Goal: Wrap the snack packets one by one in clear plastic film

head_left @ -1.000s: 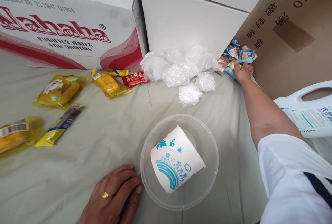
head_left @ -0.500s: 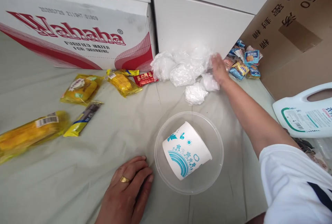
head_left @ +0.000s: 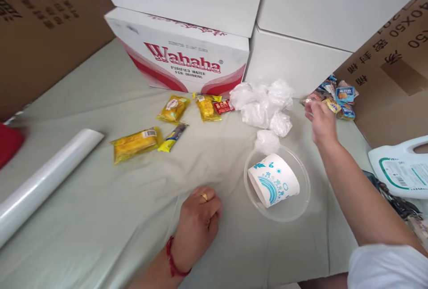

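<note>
My right hand (head_left: 322, 123) hovers with fingers apart and nothing in them, between crumpled clear plastic bundles (head_left: 256, 114) and a heap of small wrapped snacks (head_left: 344, 95). My left hand (head_left: 199, 213) rests on the cloth with its fingers curled in, a ring and a red bracelet on it; I see nothing held. Between the hands, a white paper cup (head_left: 274, 181) with blue prints lies tilted in a round clear plastic lid or shallow dish (head_left: 302, 204). One plastic bundle (head_left: 267, 142) touches the dish's far rim.
Yellow-wrapped snacks (head_left: 135, 145) and a red packet (head_left: 223, 106) lie left of the bundles. A Wahaha box (head_left: 187, 63) and white boxes stand behind. A white roll (head_left: 47, 182) lies left; a cardboard wall (head_left: 394, 70) and white jug (head_left: 397, 168) are right.
My right hand has come away from the plastic bundles, rightward and nearer the snack heap. The bundles are spread differently, one now against the dish. My left fingers are more curled. The view has shifted left.
</note>
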Demonstrator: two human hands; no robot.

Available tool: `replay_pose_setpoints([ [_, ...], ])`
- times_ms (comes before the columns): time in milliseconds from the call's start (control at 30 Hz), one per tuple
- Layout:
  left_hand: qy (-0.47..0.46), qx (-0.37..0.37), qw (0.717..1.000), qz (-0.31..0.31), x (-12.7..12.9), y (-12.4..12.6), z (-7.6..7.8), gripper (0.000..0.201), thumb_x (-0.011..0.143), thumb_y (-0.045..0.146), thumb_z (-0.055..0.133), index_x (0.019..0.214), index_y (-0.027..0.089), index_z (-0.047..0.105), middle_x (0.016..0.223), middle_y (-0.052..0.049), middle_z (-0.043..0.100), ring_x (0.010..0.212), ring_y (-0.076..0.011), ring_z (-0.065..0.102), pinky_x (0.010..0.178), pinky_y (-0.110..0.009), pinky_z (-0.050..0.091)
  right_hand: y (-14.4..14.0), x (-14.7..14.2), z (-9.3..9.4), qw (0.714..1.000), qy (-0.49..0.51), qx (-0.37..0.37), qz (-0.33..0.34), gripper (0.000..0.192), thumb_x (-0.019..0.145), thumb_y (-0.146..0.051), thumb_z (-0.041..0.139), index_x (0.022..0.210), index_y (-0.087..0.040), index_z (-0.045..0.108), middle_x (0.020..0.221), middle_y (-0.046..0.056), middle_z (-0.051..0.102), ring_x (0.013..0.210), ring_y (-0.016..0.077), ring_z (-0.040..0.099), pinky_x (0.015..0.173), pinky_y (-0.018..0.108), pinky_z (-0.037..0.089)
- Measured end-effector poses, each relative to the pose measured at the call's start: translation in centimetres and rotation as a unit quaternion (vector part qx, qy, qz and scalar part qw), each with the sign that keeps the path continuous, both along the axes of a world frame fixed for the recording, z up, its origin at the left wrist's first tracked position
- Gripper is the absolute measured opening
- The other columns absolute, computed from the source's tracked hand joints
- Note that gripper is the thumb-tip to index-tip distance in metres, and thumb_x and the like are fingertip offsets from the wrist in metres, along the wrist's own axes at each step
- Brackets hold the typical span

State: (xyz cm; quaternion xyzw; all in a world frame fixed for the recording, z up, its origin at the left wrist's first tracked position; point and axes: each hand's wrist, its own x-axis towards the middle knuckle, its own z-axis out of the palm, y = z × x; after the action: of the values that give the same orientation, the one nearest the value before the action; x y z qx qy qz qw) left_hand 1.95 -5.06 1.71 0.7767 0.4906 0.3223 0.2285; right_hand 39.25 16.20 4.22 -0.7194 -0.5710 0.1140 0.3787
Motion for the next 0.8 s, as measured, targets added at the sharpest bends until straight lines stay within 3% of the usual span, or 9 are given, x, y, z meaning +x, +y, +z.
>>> replay_pose_setpoints([
  [67, 0.016, -0.058, 0.998, -0.024, -0.5, -0.2, 0.3, 0.029, 0.065, -0.007, 0.037, 0.056, 0.019, 0.044, 0.057, 0.002, 0.049, 0.057, -0.0126, 0.047, 0.059, -0.026, 0.037, -4.6, 1.3, 0.4, 0.999, 0.040, -0.019, 0.017, 0.039, 0.097, -0.053, 0.044, 0.101, -0.022, 0.066, 0.103, 0.011, 0.075, 0.098, 0.0262, 0.074, 0.086, 0.045, 0.063],
  [167, 0.087, -0.143, 0.985, -0.051, -0.7, -0.2, 0.7, 0.027, 0.063, -0.007, 0.038, 0.056, 0.019, 0.039, 0.057, 0.002, 0.050, 0.057, -0.0130, 0.046, 0.058, -0.026, 0.032, -11.7, 2.1, 0.7, 0.990, 0.114, -0.068, 0.044, 0.029, 0.087, -0.052, 0.068, 0.087, -0.023, 0.072, 0.090, 0.008, 0.075, 0.080, 0.0241, 0.071, 0.072, 0.041, 0.063],
  [233, 0.143, -0.176, 0.972, -0.064, -0.6, -0.1, 1.2, 0.027, 0.064, -0.007, 0.039, 0.056, 0.019, 0.037, 0.059, 0.001, 0.050, 0.058, -0.0139, 0.044, 0.059, -0.027, 0.030, -16.1, 1.8, 1.8, 0.989, 0.089, -0.047, 0.107, 0.025, 0.093, -0.047, 0.063, 0.099, -0.027, 0.076, 0.101, 0.009, 0.075, 0.073, 0.0214, 0.067, 0.070, 0.041, 0.062],
  [300, 0.182, -0.187, 0.963, -0.070, -0.5, 0.1, 1.6, 0.028, 0.068, -0.007, 0.040, 0.058, 0.019, 0.039, 0.062, 0.000, 0.053, 0.059, -0.0148, 0.046, 0.061, -0.028, 0.030, -20.1, 0.8, 3.4, 0.975, 0.047, -0.019, 0.217, 0.020, 0.095, -0.038, 0.063, 0.110, -0.033, 0.075, 0.123, 0.010, 0.071, 0.069, 0.0191, 0.065, 0.067, 0.041, 0.061],
  [367, 0.203, -0.181, 0.960, -0.069, -0.3, 0.2, 1.9, 0.029, 0.071, -0.007, 0.040, 0.061, 0.019, 0.044, 0.066, -0.001, 0.056, 0.062, -0.0158, 0.049, 0.063, -0.029, 0.031, -23.0, -0.4, 4.7, 0.947, -0.037, -0.060, 0.315, 0.027, 0.092, -0.029, 0.067, 0.118, -0.036, 0.073, 0.136, 0.010, 0.065, 0.071, 0.0189, 0.065, 0.065, 0.039, 0.061],
  [433, 0.210, -0.172, 0.960, -0.071, -0.1, 0.2, 2.0, 0.030, 0.073, -0.008, 0.040, 0.064, 0.019, 0.050, 0.071, -0.002, 0.059, 0.066, -0.0165, 0.052, 0.065, -0.029, 0.034, -24.6, -1.7, 5.0, 0.927, -0.116, -0.088, 0.345, 0.036, 0.091, -0.025, 0.068, 0.124, -0.038, 0.069, 0.139, 0.011, 0.061, 0.075, 0.0198, 0.067, 0.065, 0.039, 0.062],
  [533, 0.216, -0.162, 0.959, -0.082, 0.2, 0.2, 1.9, 0.032, 0.073, -0.010, 0.040, 0.068, 0.018, 0.054, 0.074, -0.002, 0.061, 0.069, -0.0170, 0.056, 0.065, -0.029, 0.035, -24.8, -3.5, 3.2, 0.927, -0.187, -0.050, 0.320, 0.037, 0.094, -0.025, 0.066, 0.129, -0.036, 0.066, 0.136, 0.012, 0.062, 0.078, 0.0210, 0.069, 0.067, 0.040, 0.064],
  [667, 0.227, -0.152, 0.958, -0.088, 0.6, 0.1, 1.7, 0.034, 0.077, -0.010, 0.039, 0.071, 0.018, 0.058, 0.078, -0.003, 0.064, 0.071, -0.0172, 0.058, 0.064, -0.029, 0.034, -24.0, -4.6, 1.1, 0.918, -0.228, 0.010, 0.323, 0.028, 0.098, -0.018, 0.056, 0.116, -0.034, 0.070, 0.114, 0.006, 0.072, 0.083, 0.0227, 0.070, 0.070, 0.039, 0.063],
  [800, 0.228, -0.144, 0.959, -0.090, 0.6, -0.1, 1.6, 0.034, 0.082, -0.008, 0.039, 0.073, 0.018, 0.060, 0.081, -0.004, 0.066, 0.073, -0.0180, 0.060, 0.065, -0.030, 0.036, -24.7, -2.5, 2.3, 0.940, -0.225, 0.027, 0.256, 0.022, 0.097, -0.020, 0.058, 0.108, -0.033, 0.072, 0.103, 0.006, 0.074, 0.091, 0.0254, 0.073, 0.078, 0.041, 0.063],
])
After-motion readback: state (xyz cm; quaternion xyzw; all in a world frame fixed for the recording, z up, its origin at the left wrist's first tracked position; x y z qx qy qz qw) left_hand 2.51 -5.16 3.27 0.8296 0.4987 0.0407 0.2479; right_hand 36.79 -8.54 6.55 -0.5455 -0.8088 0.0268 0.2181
